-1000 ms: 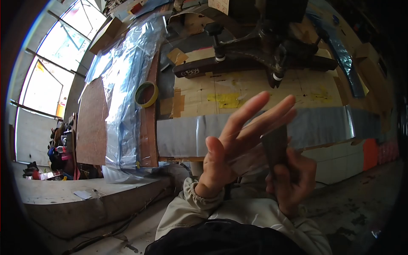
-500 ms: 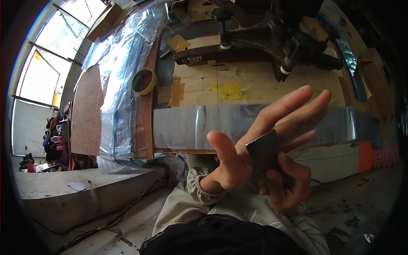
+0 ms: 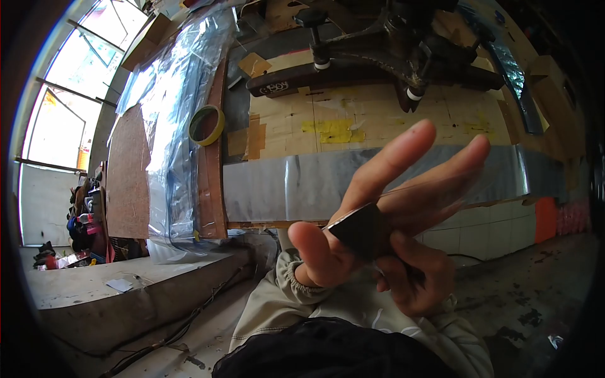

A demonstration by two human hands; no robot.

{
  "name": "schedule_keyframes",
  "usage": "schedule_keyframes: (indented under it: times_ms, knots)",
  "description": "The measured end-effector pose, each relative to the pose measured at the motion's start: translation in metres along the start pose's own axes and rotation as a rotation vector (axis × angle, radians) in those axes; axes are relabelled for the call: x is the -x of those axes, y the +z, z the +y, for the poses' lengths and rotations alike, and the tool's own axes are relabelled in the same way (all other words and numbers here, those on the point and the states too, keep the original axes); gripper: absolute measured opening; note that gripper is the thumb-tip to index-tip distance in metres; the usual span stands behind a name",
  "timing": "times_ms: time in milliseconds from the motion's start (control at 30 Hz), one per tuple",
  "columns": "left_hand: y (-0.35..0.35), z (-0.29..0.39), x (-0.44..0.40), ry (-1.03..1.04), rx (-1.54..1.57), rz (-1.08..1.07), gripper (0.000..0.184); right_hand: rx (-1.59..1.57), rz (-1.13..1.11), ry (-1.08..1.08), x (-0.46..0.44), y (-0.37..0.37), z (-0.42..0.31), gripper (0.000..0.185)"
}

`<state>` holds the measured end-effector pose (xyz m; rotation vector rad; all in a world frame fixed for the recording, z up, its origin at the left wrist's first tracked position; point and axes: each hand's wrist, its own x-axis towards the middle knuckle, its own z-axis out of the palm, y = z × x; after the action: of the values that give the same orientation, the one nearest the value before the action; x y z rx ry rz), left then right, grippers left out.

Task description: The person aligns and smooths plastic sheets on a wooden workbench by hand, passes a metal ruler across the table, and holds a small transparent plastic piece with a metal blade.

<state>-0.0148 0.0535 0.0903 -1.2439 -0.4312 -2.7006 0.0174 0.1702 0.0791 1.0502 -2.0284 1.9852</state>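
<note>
My left hand [image 3: 353, 220] is held palm up above my lap, its thumb and fingers spread apart. A dark flat piece [image 3: 360, 232] with a straight, thin, bright edge lies against that palm, tilted. My right hand [image 3: 421, 274] has its fingers curled and pinched on the lower end of this piece; whether it is a scraper blade I cannot tell. Something thin and clear, like film [image 3: 441, 192], crosses the left fingers. Just beyond the hands runs the grey front strip [image 3: 252, 189] of a workbench.
A roll of yellow tape [image 3: 207, 125] sits on a brown board at the left, near clear plastic sheeting [image 3: 173, 145]. A dark metal clamp frame [image 3: 372, 53] stands over the pale wooden board [image 3: 283, 120], which bears yellow tape patches. Cables [image 3: 183, 324] lie on the floor.
The dark piece has moved left and slightly down across the left palm and tilted, its bright edge now showing. The left fingers have spread wider. The view has shifted slightly.
</note>
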Motion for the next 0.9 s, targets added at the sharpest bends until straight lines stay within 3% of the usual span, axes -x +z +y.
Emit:
schedule_keyframes:
  times_ms: [200,433,600,733,900]
  knots:
    - [0.01,0.002,0.002,0.026,0.052,0.063,0.09,-0.011,-0.051,-0.005,-0.004,0.001,-0.003,0.045]
    - [0.002,0.0,0.002,0.083,0.094,-0.043,0.089,-0.063,-0.176,0.073,-0.004,-0.008,-0.007,0.046]
    - [0.022,0.003,0.006,0.025,0.145,0.203,0.09,-0.04,-0.096,-0.033,-0.01,0.001,-0.001,0.04]
    - [0.031,0.022,0.01,-0.189,-0.232,0.477,0.09,-0.021,-0.055,-0.019,-0.014,0.005,0.0,0.037]
    - [0.013,0.036,0.027,-0.169,-0.375,0.581,0.084,0.022,-0.146,0.193,-0.011,0.008,0.016,0.04]
